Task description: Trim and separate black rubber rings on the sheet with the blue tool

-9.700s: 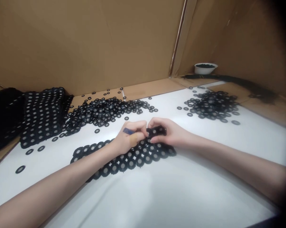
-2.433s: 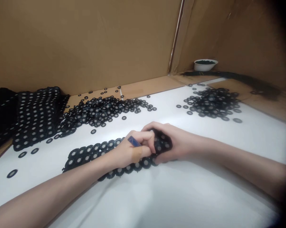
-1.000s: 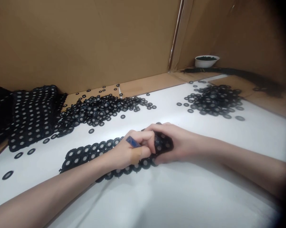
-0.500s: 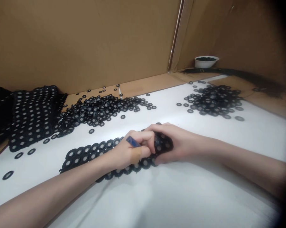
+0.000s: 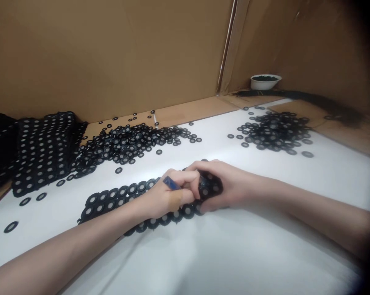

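Head view: left hand (image 5: 168, 196) and right hand (image 5: 226, 186) tightly clench a strip of joined black washers (image 5: 117, 196), its flat length lying left of the grip.

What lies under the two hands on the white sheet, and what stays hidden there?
A strip of joined black rings runs under the left hand and right hand; the rings beneath the palms are covered.

hidden: ring mesh (image 5: 117, 200) under right hand (image 5: 228, 184) | edge-cut: dark pile (image 5: 1, 143) | too small: bowl (image 5: 265, 83) contents
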`<state>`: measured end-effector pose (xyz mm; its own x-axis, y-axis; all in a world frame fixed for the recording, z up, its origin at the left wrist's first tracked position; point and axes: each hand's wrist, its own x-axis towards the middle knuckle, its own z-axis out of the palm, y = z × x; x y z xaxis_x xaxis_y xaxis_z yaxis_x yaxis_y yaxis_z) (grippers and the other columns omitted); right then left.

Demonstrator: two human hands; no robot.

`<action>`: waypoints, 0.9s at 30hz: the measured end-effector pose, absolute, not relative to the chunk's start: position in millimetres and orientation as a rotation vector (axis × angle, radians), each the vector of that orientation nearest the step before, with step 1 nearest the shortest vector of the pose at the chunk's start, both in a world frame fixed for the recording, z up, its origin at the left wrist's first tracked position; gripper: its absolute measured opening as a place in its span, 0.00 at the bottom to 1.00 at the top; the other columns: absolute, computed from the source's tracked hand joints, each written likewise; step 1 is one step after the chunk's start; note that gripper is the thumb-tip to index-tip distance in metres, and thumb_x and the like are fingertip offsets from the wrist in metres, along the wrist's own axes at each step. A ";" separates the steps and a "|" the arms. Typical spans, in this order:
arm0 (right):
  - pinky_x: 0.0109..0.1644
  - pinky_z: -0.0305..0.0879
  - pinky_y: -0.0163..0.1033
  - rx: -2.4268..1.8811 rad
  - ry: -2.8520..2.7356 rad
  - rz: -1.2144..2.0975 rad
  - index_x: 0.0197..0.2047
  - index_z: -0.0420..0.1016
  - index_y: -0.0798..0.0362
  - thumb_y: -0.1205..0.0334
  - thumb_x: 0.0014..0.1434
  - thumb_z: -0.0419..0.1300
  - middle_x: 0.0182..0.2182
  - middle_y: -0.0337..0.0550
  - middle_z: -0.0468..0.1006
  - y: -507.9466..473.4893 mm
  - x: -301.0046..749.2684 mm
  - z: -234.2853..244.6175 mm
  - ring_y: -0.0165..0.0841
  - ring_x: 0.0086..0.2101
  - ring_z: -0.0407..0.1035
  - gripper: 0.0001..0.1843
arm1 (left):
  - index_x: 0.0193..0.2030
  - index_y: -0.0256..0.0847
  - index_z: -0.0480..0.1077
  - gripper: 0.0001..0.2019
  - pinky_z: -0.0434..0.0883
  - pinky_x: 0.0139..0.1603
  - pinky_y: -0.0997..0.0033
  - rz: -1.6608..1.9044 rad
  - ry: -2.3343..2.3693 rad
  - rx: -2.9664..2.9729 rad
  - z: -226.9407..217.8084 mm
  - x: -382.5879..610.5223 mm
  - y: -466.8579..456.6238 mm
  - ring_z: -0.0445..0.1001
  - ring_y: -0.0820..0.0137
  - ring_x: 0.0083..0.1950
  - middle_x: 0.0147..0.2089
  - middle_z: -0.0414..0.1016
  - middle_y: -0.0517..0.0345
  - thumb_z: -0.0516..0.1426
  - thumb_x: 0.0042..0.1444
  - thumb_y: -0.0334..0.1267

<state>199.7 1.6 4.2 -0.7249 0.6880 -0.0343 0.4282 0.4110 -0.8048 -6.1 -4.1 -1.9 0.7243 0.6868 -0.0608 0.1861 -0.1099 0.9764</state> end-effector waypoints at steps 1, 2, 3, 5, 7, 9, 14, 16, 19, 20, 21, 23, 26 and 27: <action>0.46 0.63 0.34 -0.974 -2.359 1.204 0.51 0.69 0.51 0.56 0.44 0.71 0.44 0.36 0.75 1.8 199.8 4.0 0.30 0.44 0.68 0.31 | 0.26 0.35 0.66 0.03 0.55 0.24 0.79 0.483 0.712 1.655 -1.7 -6.0 -4.0 0.57 0.81 0.21 0.19 0.60 0.66 0.55 0.49 0.28; 0.47 0.62 0.34 -0.963 -2.362 1.205 0.51 0.69 0.51 0.56 0.43 0.71 0.44 0.36 0.75 1.9 199.8 3.9 0.30 0.44 0.69 0.31 | 0.26 0.35 0.66 0.03 0.56 0.24 0.79 0.479 0.713 1.648 -1.5 -5.9 -3.9 0.57 0.81 0.21 0.19 0.60 0.66 0.55 0.49 0.28; 0.47 0.62 0.34 -0.955 -2.361 1.203 0.51 0.69 0.51 0.56 0.43 0.71 0.44 0.37 0.75 1.9 199.9 3.9 0.30 0.44 0.69 0.32 | 0.26 0.35 0.66 0.03 0.56 0.24 0.79 0.477 0.712 1.643 -1.4 -5.9 -3.7 0.58 0.81 0.21 0.19 0.61 0.66 0.56 0.49 0.29; 0.48 0.62 0.35 -0.952 -2.364 1.201 0.51 0.68 0.51 0.55 0.43 0.71 0.44 0.37 0.75 1.8 200.2 4.2 0.31 0.44 0.69 0.32 | 0.26 0.35 0.66 0.03 0.56 0.24 0.80 0.477 0.710 1.636 -1.2 -5.8 -3.4 0.58 0.81 0.22 0.19 0.61 0.66 0.56 0.49 0.29; 0.48 0.62 0.35 -0.957 -2.367 1.203 0.51 0.68 0.52 0.56 0.43 0.71 0.44 0.38 0.75 1.5 200.5 4.5 0.31 0.44 0.69 0.32 | 0.26 0.34 0.67 0.03 0.55 0.24 0.80 0.480 0.713 1.627 -1.1 -5.6 -3.1 0.58 0.81 0.22 0.19 0.61 0.66 0.56 0.49 0.29; 0.48 0.62 0.35 -0.943 -2.365 1.206 0.51 0.68 0.52 0.56 0.44 0.71 0.45 0.39 0.75 1.5 200.7 4.5 0.32 0.44 0.69 0.32 | 0.26 0.34 0.67 0.03 0.56 0.24 0.80 0.478 0.723 1.611 -0.7 -5.0 -3.1 0.58 0.81 0.21 0.19 0.61 0.66 0.57 0.49 0.30; 0.48 0.62 0.35 -0.924 -2.356 1.190 0.49 0.68 0.53 0.56 0.43 0.71 0.44 0.38 0.75 1.7 199.8 3.0 0.31 0.43 0.69 0.30 | 0.25 0.34 0.67 0.03 0.56 0.23 0.80 0.499 0.752 1.564 0.2 -3.8 -3.7 0.59 0.81 0.21 0.18 0.62 0.65 0.57 0.48 0.30; 0.47 0.61 0.34 -0.930 -2.354 1.192 0.48 0.68 0.53 0.57 0.43 0.71 0.43 0.37 0.75 1.7 199.2 2.6 0.30 0.43 0.69 0.30 | 0.25 0.34 0.67 0.03 0.56 0.23 0.81 0.505 0.748 1.550 -0.3 -4.2 -3.8 0.60 0.81 0.21 0.19 0.63 0.65 0.57 0.47 0.30; 0.47 0.62 0.34 -0.912 -2.351 1.196 0.48 0.68 0.53 0.56 0.43 0.71 0.42 0.37 0.76 1.8 199.2 2.0 0.29 0.41 0.69 0.29 | 0.26 0.34 0.67 0.03 0.58 0.23 0.81 0.508 0.740 1.517 -2.1 -4.9 -3.4 0.61 0.81 0.21 0.20 0.64 0.65 0.57 0.47 0.29; 0.47 0.62 0.34 -0.903 -2.351 1.193 0.47 0.68 0.53 0.56 0.44 0.71 0.42 0.37 0.76 2.0 199.4 1.8 0.29 0.41 0.69 0.29 | 0.26 0.34 0.67 0.03 0.58 0.23 0.81 0.510 0.737 1.506 -2.7 -5.1 -3.2 0.61 0.81 0.21 0.20 0.64 0.65 0.57 0.47 0.29; 0.47 0.62 0.34 -0.897 -2.352 1.188 0.48 0.68 0.53 0.56 0.43 0.71 0.43 0.38 0.76 2.1 199.6 1.6 0.30 0.42 0.69 0.29 | 0.26 0.34 0.67 0.03 0.58 0.23 0.82 0.510 0.734 1.499 -3.1 -5.2 -3.0 0.61 0.82 0.21 0.20 0.64 0.65 0.58 0.47 0.29; 0.49 0.62 0.35 -0.902 -2.353 1.176 0.49 0.68 0.53 0.56 0.43 0.71 0.44 0.39 0.75 2.3 199.9 1.2 0.31 0.43 0.69 0.31 | 0.25 0.34 0.67 0.03 0.57 0.22 0.82 0.508 0.727 1.497 -3.5 -5.2 -3.0 0.61 0.82 0.20 0.19 0.64 0.65 0.58 0.47 0.29; 0.51 0.61 0.37 -0.927 -2.351 1.186 0.52 0.67 0.52 0.56 0.43 0.71 0.46 0.40 0.74 2.4 199.6 1.4 0.33 0.46 0.69 0.34 | 0.25 0.34 0.67 0.03 0.58 0.21 0.82 0.463 0.704 1.508 -2.7 -4.9 -4.2 0.61 0.82 0.19 0.18 0.65 0.65 0.58 0.47 0.29; 0.51 0.62 0.37 -0.928 -2.353 1.197 0.53 0.67 0.51 0.55 0.43 0.71 0.47 0.41 0.74 2.3 199.3 1.6 0.33 0.47 0.68 0.34 | 0.25 0.34 0.68 0.03 0.59 0.21 0.82 0.441 0.700 1.512 -2.2 -4.8 -4.8 0.62 0.81 0.19 0.18 0.66 0.64 0.58 0.48 0.28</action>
